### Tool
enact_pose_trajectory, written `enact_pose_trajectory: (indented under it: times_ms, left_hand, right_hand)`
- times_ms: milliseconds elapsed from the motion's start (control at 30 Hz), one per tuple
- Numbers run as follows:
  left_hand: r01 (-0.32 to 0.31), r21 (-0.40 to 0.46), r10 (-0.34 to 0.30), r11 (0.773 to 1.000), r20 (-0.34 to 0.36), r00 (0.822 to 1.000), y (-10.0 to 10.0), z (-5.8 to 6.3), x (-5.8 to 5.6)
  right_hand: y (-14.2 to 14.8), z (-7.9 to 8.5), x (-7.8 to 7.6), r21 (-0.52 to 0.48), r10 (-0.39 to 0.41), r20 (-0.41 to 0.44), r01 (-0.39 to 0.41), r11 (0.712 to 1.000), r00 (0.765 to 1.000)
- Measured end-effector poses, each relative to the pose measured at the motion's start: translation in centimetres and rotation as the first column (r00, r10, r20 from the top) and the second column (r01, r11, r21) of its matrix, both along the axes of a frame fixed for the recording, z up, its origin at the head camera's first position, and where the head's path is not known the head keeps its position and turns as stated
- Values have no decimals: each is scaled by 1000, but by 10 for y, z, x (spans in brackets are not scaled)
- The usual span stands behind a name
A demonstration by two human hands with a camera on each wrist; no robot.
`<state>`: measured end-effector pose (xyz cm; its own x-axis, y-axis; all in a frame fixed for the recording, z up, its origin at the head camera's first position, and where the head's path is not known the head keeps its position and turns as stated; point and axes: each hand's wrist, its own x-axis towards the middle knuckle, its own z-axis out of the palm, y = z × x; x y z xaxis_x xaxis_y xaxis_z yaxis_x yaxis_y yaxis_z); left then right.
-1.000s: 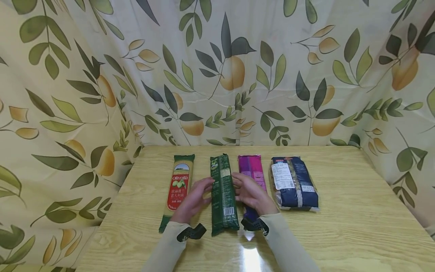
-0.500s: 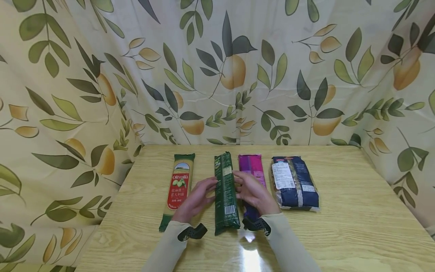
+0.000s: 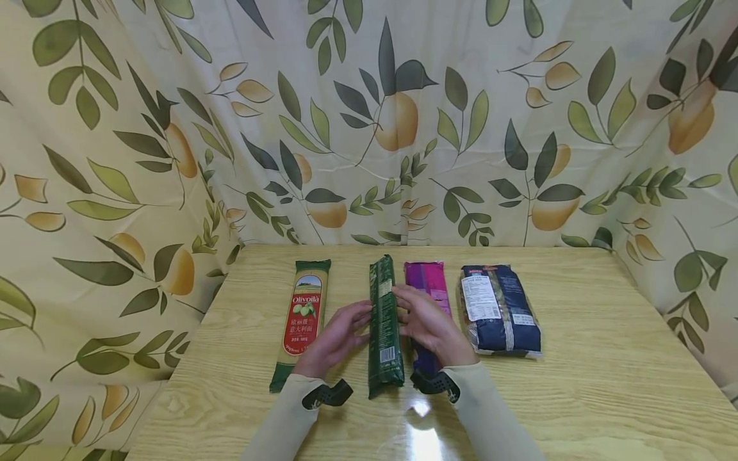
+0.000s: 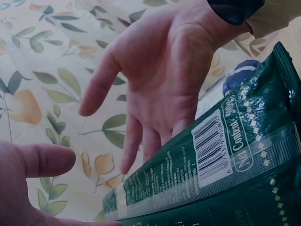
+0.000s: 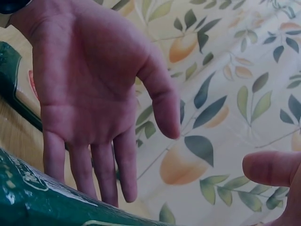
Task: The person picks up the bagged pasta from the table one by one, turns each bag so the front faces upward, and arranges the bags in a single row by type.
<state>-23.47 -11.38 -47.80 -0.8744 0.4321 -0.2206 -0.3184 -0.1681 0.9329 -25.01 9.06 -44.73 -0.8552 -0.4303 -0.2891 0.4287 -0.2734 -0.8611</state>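
Observation:
A long green spaghetti pack [image 3: 384, 333], its back seam and barcode showing, stands tilted on its side between my two hands. My left hand [image 3: 339, 334] touches its left side with nearly straight fingers. From the right, my right hand [image 3: 431, 330] has its fingertips by the pack's upper edge. The left wrist view shows the barcode face of the pack [image 4: 211, 157] close up, with my right hand [image 4: 162, 70] across from it. In the right wrist view the fingers of my left hand [image 5: 84, 94] reach straight down behind the pack [image 5: 42, 197]; both thumbs stand free of it.
An Olivoilà spaghetti pack [image 3: 304, 314] with a red label lies to the left. A pink and purple pack [image 3: 426, 282] lies partly under my right hand. Farther right is a navy bag [image 3: 507, 307] with a white label. Patterned curtains enclose the wooden table [image 3: 588, 358].
The green spaghetti pack has shifted slightly right and tipped up, its back turning more toward the right. Both hands have followed it only slightly; the other packs stay where they were.

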Motion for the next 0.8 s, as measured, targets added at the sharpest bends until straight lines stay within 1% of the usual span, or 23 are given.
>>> enact_pose_trajectory:
  times_ms: [300,400,567,700,800]
  left_hand:
    - [2,15,-2,1000,13,1000,1,0,-1]
    - [-7,22,7,1000,20,1000,1,-1,-1]
    - [-35,22,35,999,30,999,0,-1,-1]
    - [-50,26,49,998,43,998,0,-2,-2]
    - [-54,12,53,998,42,998,0,-1,-2]
  right_hand:
    - [-5,4,5,-10,-16,-5,16,1000,1000]
    - [-8,6,7,-16,-20,-8,20,1000,1000]
    - [-10,8,9,-23,0,-30,-1,1000,1000]
    - [-11,7,9,-28,11,-37,-12,1000,999]
    - [-12,5,10,-31,9,-38,-11,999,999]
